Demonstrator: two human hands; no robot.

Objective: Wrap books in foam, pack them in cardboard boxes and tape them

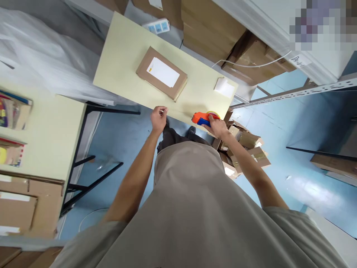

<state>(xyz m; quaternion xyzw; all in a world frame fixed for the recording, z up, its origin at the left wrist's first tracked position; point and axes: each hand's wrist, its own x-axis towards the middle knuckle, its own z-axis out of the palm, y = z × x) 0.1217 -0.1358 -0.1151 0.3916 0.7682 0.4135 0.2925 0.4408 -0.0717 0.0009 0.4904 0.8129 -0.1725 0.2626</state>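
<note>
Orange and blue, the tape tool [201,118] sits in the right hand [216,127], fingers wrapped round it. The left hand's [158,119] fingers curl nearly closed; I can't tell if they pinch anything. The brown box [162,73] lies on the surface [117,56]. Holding the tool steady should keep tape straight.

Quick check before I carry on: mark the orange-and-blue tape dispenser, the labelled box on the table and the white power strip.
Tape dispenser [202,116]: head view, on its orange body.
Labelled box [162,72]: head view, middle of its top face.
Power strip [158,27]: head view, on its socket face.
</note>
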